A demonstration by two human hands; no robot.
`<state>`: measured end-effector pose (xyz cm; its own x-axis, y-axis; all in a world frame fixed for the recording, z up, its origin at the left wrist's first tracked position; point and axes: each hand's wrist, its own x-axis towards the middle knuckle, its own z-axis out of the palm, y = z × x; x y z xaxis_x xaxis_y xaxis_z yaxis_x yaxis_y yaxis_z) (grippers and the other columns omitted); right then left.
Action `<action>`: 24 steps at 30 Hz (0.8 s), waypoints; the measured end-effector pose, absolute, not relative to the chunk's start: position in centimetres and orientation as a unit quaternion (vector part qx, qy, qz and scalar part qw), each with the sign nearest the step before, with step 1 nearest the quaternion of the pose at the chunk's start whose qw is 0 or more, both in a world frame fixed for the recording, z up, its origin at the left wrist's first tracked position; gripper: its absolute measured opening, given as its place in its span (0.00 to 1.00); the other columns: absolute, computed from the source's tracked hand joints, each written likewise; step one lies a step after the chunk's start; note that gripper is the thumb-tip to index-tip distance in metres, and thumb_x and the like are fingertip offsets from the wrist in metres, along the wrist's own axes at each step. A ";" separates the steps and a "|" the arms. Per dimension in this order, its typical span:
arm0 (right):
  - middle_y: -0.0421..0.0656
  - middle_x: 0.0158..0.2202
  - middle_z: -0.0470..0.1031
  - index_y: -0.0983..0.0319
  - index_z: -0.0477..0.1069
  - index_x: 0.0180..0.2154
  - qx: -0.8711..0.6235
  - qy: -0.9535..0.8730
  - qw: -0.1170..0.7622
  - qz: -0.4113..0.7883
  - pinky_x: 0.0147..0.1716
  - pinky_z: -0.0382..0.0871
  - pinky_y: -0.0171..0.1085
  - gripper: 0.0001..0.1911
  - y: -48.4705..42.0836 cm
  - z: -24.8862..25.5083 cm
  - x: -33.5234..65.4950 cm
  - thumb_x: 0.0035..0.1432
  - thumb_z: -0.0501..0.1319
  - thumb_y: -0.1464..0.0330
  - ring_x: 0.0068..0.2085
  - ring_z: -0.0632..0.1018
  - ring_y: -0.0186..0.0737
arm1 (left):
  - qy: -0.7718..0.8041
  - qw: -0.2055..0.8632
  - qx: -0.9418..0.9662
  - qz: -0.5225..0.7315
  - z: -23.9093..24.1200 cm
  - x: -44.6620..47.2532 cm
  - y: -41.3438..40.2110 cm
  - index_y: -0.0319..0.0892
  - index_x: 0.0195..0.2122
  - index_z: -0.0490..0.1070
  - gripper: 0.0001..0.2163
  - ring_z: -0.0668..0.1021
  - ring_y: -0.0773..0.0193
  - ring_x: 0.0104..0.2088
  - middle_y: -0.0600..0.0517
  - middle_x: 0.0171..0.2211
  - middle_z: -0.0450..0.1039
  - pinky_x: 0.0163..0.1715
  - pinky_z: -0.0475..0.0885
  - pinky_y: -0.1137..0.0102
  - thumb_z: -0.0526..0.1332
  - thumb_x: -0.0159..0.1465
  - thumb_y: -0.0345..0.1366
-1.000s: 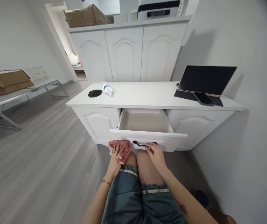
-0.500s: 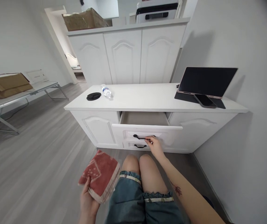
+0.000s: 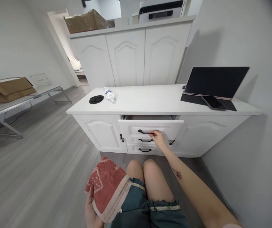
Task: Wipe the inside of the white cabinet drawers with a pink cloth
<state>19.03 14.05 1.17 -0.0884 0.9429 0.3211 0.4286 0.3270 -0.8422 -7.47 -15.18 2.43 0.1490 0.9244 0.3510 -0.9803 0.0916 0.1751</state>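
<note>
A folded red towel [image 3: 109,182] with a pale border is in my left hand [image 3: 92,209], thumb on top, beside my knees. My right hand [image 3: 158,139] has its fingers closed round the black handle [image 3: 145,132] of the top drawer [image 3: 128,128]. That drawer stands partly out of the white cabinet [image 3: 95,131], and only a narrow strip of its inside shows. Below it are two more drawer fronts with black handles, both closed.
On the cabinet top are a black round object [image 3: 96,99], a clear plastic bottle [image 3: 109,93], a tablet [image 3: 216,82] propped on its stand and a phone [image 3: 214,103]. A folding table [image 3: 43,90] with a cardboard box [image 3: 9,88] stands at the left.
The top drawer has slid inward, with my right hand still on its handle, and less of its inside shows. My left hand has brought the towel a little right, over my thigh.
</note>
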 end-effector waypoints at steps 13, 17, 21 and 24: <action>0.44 0.36 0.78 0.61 0.75 0.33 -0.518 -0.676 0.438 0.288 0.37 0.70 0.40 0.08 19.6 0.9 18.7 0.52 0.60 0.66 0.31 0.75 0.38 | 0.072 0.712 0.136 0.685 2.9 -7.3 -16.2 0.43 0.50 0.74 0.23 0.67 0.58 0.58 0.49 0.48 0.75 0.62 0.53 0.61 0.43 0.67 0.45; 0.45 0.35 0.79 0.62 0.75 0.33 -0.523 -0.679 0.428 0.288 0.35 0.70 0.39 0.08 20.4 1.1 18.8 0.51 0.61 0.67 0.30 0.75 0.38 | 0.088 0.716 0.133 0.679 2.8 -7.0 -16.5 0.45 0.49 0.74 0.26 0.65 0.57 0.60 0.48 0.48 0.75 0.62 0.51 0.59 0.42 0.66 0.49; 0.44 0.34 0.79 0.62 0.75 0.33 -0.532 -0.683 0.418 0.274 0.34 0.70 0.39 0.08 20.2 2.0 18.7 0.51 0.61 0.67 0.30 0.75 0.39 | 0.106 0.721 0.137 0.671 2.7 -6.7 -17.2 0.46 0.48 0.75 0.24 0.62 0.56 0.61 0.48 0.52 0.72 0.63 0.49 0.57 0.42 0.66 0.49; 0.45 0.38 0.78 0.61 0.75 0.36 -0.539 -0.685 0.423 0.249 0.37 0.69 0.41 0.10 18.7 2.7 18.5 0.52 0.59 0.67 0.30 0.75 0.39 | 0.125 0.726 0.132 0.664 3.0 -6.4 -18.0 0.46 0.47 0.76 0.21 0.63 0.56 0.61 0.48 0.50 0.74 0.62 0.51 0.56 0.45 0.66 0.44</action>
